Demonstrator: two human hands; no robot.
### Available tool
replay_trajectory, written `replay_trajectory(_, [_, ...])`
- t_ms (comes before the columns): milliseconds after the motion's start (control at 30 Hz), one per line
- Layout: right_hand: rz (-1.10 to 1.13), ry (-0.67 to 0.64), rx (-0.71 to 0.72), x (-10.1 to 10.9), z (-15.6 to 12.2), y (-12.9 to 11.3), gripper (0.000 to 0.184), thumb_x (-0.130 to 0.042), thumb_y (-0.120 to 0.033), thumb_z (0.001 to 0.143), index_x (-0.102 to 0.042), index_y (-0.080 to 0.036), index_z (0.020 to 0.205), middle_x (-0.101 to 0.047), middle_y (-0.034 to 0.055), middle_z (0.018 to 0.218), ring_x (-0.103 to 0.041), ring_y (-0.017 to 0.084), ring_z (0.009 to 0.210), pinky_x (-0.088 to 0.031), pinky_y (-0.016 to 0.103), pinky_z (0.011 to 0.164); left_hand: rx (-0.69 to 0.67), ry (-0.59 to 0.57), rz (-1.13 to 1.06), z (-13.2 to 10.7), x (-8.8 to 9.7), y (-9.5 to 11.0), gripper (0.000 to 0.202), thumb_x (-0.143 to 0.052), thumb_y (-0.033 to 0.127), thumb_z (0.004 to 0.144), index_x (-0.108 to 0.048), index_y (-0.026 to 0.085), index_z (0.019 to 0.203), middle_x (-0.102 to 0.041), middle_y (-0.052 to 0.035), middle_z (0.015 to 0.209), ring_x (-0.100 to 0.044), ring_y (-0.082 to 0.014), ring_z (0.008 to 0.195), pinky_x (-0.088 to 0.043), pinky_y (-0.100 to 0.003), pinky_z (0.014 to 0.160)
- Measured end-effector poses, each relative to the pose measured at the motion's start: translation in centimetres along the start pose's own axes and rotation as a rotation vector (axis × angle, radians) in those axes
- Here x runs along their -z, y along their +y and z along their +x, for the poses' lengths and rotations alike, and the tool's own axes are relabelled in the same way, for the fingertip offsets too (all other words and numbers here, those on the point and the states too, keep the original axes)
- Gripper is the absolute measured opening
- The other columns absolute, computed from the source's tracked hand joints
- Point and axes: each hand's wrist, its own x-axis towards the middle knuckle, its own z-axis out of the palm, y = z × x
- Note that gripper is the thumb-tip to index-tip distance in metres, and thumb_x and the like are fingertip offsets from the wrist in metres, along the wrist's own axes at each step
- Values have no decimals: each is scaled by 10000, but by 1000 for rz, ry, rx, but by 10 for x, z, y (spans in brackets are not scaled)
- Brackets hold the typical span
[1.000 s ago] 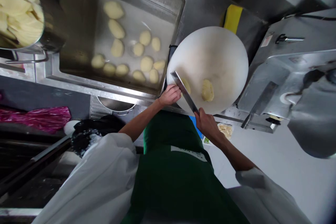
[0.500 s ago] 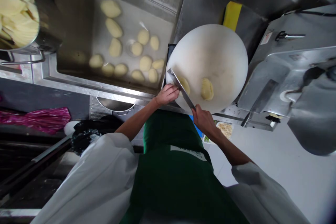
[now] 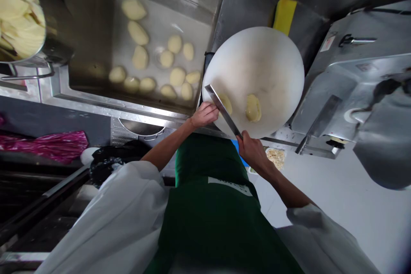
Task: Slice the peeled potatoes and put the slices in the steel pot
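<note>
My right hand [image 3: 251, 149] is wrapped round the handle of a kitchen knife [image 3: 224, 110], whose broad blade slants up and left over the round white cutting board [image 3: 272, 64]. Beneath and beside the blade lies a peeled potato [image 3: 226, 103], partly hidden by it. My left hand [image 3: 205, 114] is closed at the board's lower left edge, its fingertips pressed on the potato next to the blade. To the right, a sliced potato portion [image 3: 253, 108] rests on the board, apart from both hands.
Several peeled potatoes [image 3: 140, 57] lie in water in the steel sink [image 3: 90, 68] at left. A metal pot [image 3: 54, 43] holds potato slices [image 3: 19, 17]. Behind the board is a yellow object [image 3: 284, 15]. A metal machine [image 3: 356, 68] stands at right, with another knife [image 3: 321, 122] on it.
My right hand and the knife handle have shifted slightly down and right. My left hand stays on the potato, and the sliced portion has not moved on the board.
</note>
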Motion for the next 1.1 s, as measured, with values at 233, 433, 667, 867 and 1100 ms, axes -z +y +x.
replay_trajectory(233, [35, 3, 24, -6, 22, -5, 230, -259, -315, 985, -433, -164, 972, -661, 51, 723, -626, 184, 636, -235, 283, 575, -23, 26, -9, 1, 1, 1, 169, -515, 288, 917, -621, 176, 986, -655, -86, 938, -609, -192, 965, -522, -399, 851])
replay_trajectory(433, [19, 9, 19, 2, 15, -5, 246, -254, -328, 987, -437, -165, 965, -654, 52, 702, -616, 182, 623, -227, 284, 572, -27, 41, 12, -1, -2, -1, 174, -529, 293, 911, -616, 169, 997, -653, -89, 944, -609, -200, 965, -522, -410, 849])
replay_trajectory(667, [12, -3, 4, 8, -2, -3, 264, -235, -333, 989, -431, -165, 934, -644, 59, 679, -607, 172, 597, -213, 276, 551, 35, -16, -74, -3, -3, -1, 195, -495, 318, 924, -613, 182, 1002, -655, -99, 973, -607, -203, 975, -505, -436, 881])
replay_trajectory(867, [36, -10, 3, 7, -2, -1, 252, -246, -335, 987, -429, -172, 931, -637, 45, 671, -599, 168, 581, -209, 273, 549, 80, -35, -98, 0, 0, 2, 217, -493, 354, 923, -619, 183, 964, -656, -97, 952, -606, -199, 956, -505, -426, 866])
replay_trajectory(1100, [39, -22, 23, 4, 11, -4, 263, -240, -336, 989, -436, -162, 968, -646, 51, 694, -602, 171, 607, -226, 275, 567, 30, 26, -73, 0, 0, 4, 154, -524, 296, 912, -621, 182, 946, -654, -92, 937, -594, -197, 951, -500, -418, 847])
